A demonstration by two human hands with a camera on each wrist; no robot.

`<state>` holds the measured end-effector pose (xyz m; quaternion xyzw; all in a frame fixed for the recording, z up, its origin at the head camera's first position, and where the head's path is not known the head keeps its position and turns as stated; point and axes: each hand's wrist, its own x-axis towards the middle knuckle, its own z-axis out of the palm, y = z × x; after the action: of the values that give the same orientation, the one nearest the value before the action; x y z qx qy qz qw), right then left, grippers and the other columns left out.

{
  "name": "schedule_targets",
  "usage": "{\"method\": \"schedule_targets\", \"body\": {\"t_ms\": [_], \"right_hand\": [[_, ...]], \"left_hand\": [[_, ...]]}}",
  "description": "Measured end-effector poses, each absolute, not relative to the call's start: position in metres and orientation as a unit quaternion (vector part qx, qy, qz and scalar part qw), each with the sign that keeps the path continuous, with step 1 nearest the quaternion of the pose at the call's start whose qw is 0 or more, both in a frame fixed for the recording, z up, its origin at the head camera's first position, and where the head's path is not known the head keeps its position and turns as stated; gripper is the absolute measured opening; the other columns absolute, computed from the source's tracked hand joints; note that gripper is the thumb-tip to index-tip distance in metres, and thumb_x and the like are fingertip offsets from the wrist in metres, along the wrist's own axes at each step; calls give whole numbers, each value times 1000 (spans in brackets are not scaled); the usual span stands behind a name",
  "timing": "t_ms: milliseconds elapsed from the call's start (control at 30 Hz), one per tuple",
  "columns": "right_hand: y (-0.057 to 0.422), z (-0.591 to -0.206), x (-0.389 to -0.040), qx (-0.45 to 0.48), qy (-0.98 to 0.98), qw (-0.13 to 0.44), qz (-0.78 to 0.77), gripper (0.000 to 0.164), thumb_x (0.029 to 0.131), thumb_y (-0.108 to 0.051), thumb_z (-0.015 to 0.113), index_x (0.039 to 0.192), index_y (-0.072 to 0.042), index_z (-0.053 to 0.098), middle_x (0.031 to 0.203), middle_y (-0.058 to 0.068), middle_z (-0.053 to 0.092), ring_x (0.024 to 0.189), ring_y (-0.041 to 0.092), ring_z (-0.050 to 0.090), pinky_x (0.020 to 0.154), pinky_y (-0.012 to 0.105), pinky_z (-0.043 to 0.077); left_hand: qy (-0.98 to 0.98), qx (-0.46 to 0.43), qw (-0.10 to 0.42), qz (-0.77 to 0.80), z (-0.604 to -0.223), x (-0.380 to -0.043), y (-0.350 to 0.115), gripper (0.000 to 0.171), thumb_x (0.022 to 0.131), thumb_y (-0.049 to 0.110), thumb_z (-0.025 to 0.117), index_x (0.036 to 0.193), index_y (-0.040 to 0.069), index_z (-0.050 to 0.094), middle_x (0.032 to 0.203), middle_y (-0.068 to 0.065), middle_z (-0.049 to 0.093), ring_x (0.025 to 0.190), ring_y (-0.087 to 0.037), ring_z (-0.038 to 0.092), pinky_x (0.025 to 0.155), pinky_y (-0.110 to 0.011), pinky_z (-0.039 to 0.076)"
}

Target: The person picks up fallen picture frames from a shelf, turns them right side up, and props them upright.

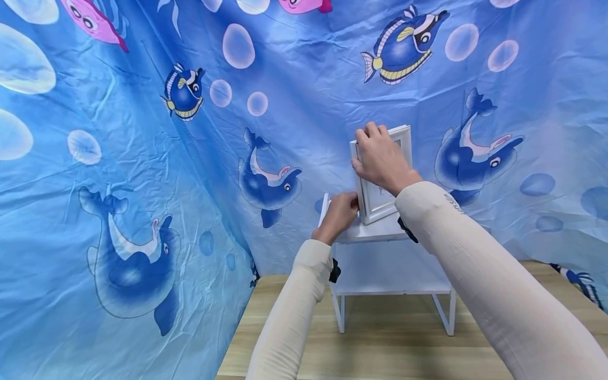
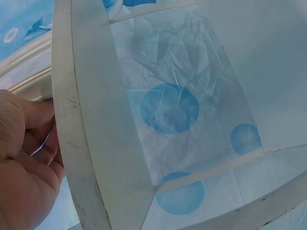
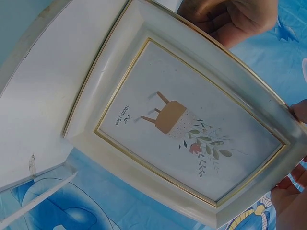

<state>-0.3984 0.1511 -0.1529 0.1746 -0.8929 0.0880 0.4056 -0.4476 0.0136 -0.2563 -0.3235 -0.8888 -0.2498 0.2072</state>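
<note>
A white picture frame (image 1: 380, 203) stands tilted on the top of a small white table (image 1: 370, 236). The right wrist view shows its front (image 3: 182, 124), with a thin gold inner edge and a print of a potted plant with leaves and a red flower. My right hand (image 1: 382, 158) grips the frame from above, fingers over its upper edge. Low at the frame's left side is my left hand (image 1: 338, 214), its curled fingers (image 3: 235, 19) holding near the side edge. The table's edge hides the left fingertips in the left wrist view.
A raised white edge (image 1: 325, 206) stands at the table's left. Below are a lower white board (image 1: 394, 292) and thin white legs (image 1: 446, 316) on a wood-look surface (image 1: 285, 316). A blue sea-print curtain (image 1: 309, 105) hangs close behind and at left.
</note>
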Motion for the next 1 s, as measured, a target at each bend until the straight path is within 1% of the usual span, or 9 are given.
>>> {"method": "schedule_targets", "body": {"t_ms": [333,667,1000], "right_hand": [[151,-152,-397,173,-896,398,92,39,92,-21,66,119,6,54,121,23,49,109,39,46,92,50,47],[152,-152,-399,176,-895,400,91,41,91,-20,67,120,7,54,121,23,50,108,39,47,91,51,47],[151,-153,-399,175,-894,402,93,40,92,-21,66,120,6,54,120,22,51,107,38,47,91,50,47]], "left_hand": [[-890,-325,207,-245,-257,-447,14,12,98,4,58,90,6,67,87,-7,70,72,-13,58,63,-23,43],[-890,-324,209,-244,-257,-446,14,12,97,4,59,88,6,66,84,-7,68,71,-12,58,62,-22,41],[-892,-322,203,-244,-256,-448,13,12,99,6,57,90,6,66,83,-6,67,70,-12,57,61,-23,40]]}}
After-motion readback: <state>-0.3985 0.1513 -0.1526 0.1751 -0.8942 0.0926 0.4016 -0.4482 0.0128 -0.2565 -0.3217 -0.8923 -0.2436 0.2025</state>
